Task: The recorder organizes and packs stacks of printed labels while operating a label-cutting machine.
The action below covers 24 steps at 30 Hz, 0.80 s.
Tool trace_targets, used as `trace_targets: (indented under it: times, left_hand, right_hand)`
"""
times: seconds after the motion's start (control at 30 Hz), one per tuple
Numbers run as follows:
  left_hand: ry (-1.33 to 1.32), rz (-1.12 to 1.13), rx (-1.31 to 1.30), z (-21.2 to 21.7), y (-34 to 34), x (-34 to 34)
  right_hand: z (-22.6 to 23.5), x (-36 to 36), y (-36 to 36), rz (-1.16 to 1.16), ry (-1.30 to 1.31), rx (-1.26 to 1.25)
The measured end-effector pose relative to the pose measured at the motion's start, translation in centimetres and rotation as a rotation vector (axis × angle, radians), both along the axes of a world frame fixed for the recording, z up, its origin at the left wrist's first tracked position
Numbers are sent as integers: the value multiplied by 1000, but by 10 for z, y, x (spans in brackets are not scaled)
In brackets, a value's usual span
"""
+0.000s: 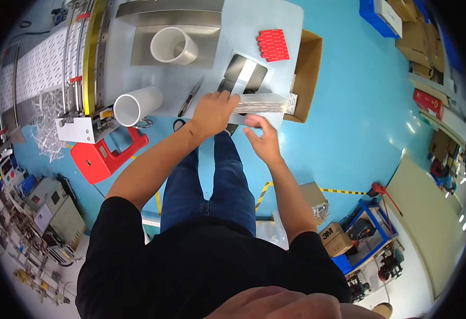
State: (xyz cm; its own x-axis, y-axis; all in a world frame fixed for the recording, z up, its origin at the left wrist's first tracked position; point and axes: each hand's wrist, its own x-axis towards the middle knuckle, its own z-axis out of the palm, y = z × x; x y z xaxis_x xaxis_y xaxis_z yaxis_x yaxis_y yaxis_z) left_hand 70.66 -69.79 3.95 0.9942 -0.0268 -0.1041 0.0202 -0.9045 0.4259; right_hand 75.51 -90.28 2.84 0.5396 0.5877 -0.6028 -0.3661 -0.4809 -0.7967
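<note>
My left hand [214, 112] is closed at the left end of a stack of thin, pale sheets [262, 105], whose layered edges face me. Just below the stack's near edge is my right hand [263, 139], thumb and fingers apart, with nothing visible in it. Beyond the stack, a dark and silvery flat piece with a white band [242, 77] lies on the grey table [238, 26]. Farther right are red strips with scalloped ends [273, 45]. A slim dark tool, like a knife or pen [190, 97], rests left of my left hand.
Two white cylinders [174, 46] [137, 105] stand or lie at the left, beside a machine with a yellow rail [96, 58]. A red stool-like object [105, 157] is below it. An open cardboard box [308, 77] adjoins the table's right edge.
</note>
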Motion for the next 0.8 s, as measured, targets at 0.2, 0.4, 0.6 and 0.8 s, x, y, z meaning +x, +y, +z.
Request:
trace_targets:
  times: [0.2,0.4,0.6,0.8]
  left_hand:
    - [-87,60,9,3,-6,-2]
    - [-79,129,86,26,-15,3]
    - [29,184,54,6,-8,3]
    - [10,184,73,0,-20,-4]
  right_hand:
    - [71,47,43,426,-1227,-216]
    - [47,54,37,732,-1170,-481]
    - [31,58,43,794,-1137,-470]
    - [33,52,40,795,-1074,-434]
